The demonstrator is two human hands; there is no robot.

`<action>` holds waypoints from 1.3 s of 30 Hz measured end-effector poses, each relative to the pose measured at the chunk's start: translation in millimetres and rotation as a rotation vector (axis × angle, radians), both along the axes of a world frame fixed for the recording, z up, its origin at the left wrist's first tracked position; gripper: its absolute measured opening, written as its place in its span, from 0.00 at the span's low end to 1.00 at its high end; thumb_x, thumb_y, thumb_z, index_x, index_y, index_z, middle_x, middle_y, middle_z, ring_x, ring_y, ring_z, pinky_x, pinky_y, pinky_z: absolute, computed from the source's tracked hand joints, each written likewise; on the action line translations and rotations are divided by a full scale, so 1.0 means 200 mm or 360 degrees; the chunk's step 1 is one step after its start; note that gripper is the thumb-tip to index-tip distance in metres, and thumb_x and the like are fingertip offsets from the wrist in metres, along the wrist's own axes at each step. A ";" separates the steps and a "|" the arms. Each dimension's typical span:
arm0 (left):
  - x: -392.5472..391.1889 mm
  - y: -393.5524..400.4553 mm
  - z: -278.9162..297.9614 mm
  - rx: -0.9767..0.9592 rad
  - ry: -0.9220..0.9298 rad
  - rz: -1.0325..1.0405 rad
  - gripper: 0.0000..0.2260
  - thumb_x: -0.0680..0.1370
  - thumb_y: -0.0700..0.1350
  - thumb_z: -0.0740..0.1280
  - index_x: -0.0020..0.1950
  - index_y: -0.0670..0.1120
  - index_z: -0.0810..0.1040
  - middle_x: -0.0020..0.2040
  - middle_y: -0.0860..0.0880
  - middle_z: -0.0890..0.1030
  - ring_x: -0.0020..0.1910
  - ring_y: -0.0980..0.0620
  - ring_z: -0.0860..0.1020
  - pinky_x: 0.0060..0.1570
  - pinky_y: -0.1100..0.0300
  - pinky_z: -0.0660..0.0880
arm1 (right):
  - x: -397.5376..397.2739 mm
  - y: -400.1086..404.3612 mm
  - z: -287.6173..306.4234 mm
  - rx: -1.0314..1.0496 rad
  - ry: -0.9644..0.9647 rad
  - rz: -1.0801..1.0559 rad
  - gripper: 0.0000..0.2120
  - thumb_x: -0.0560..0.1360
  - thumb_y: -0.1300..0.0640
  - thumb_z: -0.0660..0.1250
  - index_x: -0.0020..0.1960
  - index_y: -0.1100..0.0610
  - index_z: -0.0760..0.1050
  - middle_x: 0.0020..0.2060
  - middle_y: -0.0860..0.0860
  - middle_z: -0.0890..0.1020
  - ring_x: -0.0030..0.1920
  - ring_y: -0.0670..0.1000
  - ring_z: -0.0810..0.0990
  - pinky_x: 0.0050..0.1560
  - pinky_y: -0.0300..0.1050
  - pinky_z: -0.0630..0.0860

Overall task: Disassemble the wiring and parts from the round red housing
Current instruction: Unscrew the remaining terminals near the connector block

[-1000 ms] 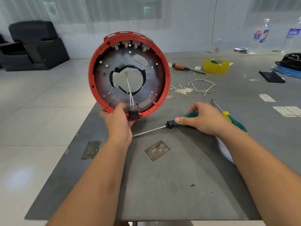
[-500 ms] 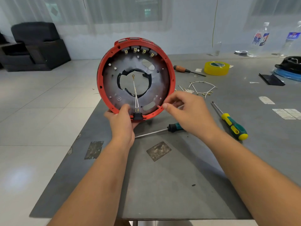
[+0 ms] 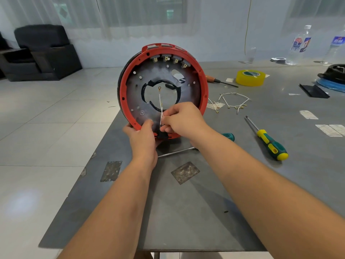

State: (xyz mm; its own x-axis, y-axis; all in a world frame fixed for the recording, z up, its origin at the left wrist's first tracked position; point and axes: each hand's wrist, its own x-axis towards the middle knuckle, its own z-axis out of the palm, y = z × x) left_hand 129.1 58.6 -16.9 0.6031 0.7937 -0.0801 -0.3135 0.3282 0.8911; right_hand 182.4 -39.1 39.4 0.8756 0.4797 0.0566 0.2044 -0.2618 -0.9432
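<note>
A pale tiled room with sheer curtains and a dark armchair lies behind a grey metal desk, and the round red plastic housing stands on edge near the desk's far left corner, its open face toward the camera.

The change is in the right hand. A second ago it lay on the teal-handled screwdriver on the desk; half a second ago it was reaching toward the housing's lower rim; now its grip is closed to a pinch on the thin white wires that run from a brass ring terminal, just above that grip in the central opening, down to a small black connector block directly below it at the rim. The screwdriver lies under the right wrist, let go. The left hand has kept its place just left of the pinch, fingers curled round the bottom edge of the housing to steady it upright.

I judge this to mean the tool step is over and the wires are about to be pulled free by hand. A loop of white wires with brass ends already lies on the desk to the right of the grip, beyond it a yellow-and-green-handled screwdriver and a roll of yellow tape. Brass terminals remain along the housing's top inner rim, so parts are left.
</note>
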 end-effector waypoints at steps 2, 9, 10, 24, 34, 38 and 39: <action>0.01 0.01 -0.01 -0.0010 -0.0017 0.0006 0.20 0.71 0.42 0.66 0.60 0.51 0.66 0.51 0.47 0.77 0.48 0.47 0.78 0.51 0.38 0.84 | 0.00 0.00 0.00 0.0055 0.0057 -0.0036 0.08 0.74 0.64 0.73 0.39 0.55 0.81 0.29 0.50 0.85 0.32 0.49 0.86 0.35 0.41 0.81; 0.03 0.01 -0.02 -0.0006 0.0047 0.0023 0.14 0.78 0.36 0.63 0.58 0.50 0.66 0.52 0.45 0.77 0.49 0.45 0.79 0.51 0.34 0.84 | 0.01 -0.01 0.00 0.0023 -0.0144 -0.0107 0.08 0.74 0.62 0.74 0.38 0.53 0.81 0.28 0.48 0.83 0.30 0.45 0.84 0.36 0.41 0.82; 0.03 0.01 -0.01 -0.0013 0.0055 0.0028 0.14 0.78 0.36 0.63 0.58 0.51 0.66 0.53 0.44 0.77 0.50 0.43 0.79 0.53 0.32 0.82 | 0.01 0.00 -0.01 0.0029 -0.0189 -0.0115 0.09 0.75 0.62 0.74 0.38 0.52 0.81 0.27 0.47 0.83 0.30 0.45 0.84 0.38 0.44 0.83; 0.03 0.01 -0.02 0.0039 0.0119 0.0045 0.12 0.78 0.37 0.62 0.55 0.53 0.65 0.48 0.47 0.76 0.46 0.46 0.77 0.54 0.32 0.82 | 0.02 -0.03 0.05 0.0190 -0.0219 -0.0005 0.06 0.76 0.62 0.72 0.42 0.55 0.79 0.34 0.53 0.86 0.33 0.48 0.84 0.45 0.52 0.85; 0.02 0.00 0.00 0.0010 0.0081 0.0086 0.14 0.78 0.36 0.63 0.59 0.50 0.65 0.50 0.46 0.76 0.49 0.44 0.79 0.49 0.36 0.85 | 0.05 -0.17 0.00 0.0254 -0.0018 0.0064 0.06 0.76 0.65 0.72 0.42 0.57 0.80 0.37 0.55 0.86 0.34 0.47 0.84 0.35 0.39 0.78; 0.02 0.00 0.01 -0.0040 0.0077 0.0081 0.14 0.77 0.36 0.63 0.55 0.53 0.65 0.54 0.43 0.77 0.54 0.40 0.82 0.51 0.34 0.84 | 0.08 -0.32 0.04 0.0242 -0.0010 0.0053 0.04 0.76 0.64 0.73 0.45 0.57 0.81 0.39 0.55 0.87 0.35 0.48 0.85 0.34 0.37 0.78; 0.01 0.00 0.01 -0.0059 0.0070 0.0087 0.14 0.77 0.36 0.64 0.56 0.53 0.65 0.56 0.43 0.78 0.57 0.39 0.83 0.49 0.36 0.85 | 0.10 -0.36 0.06 0.0264 -0.0016 0.0031 0.04 0.76 0.64 0.73 0.45 0.57 0.81 0.38 0.54 0.87 0.35 0.47 0.84 0.34 0.37 0.78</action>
State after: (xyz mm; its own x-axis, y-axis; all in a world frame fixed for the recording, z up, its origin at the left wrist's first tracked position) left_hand 131.7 59.0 -14.6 0.5541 0.8214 -0.1354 -0.2929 0.3446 0.8919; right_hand 202.0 -111.7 50.8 0.8652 0.4800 0.1449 0.2174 -0.0987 -0.9711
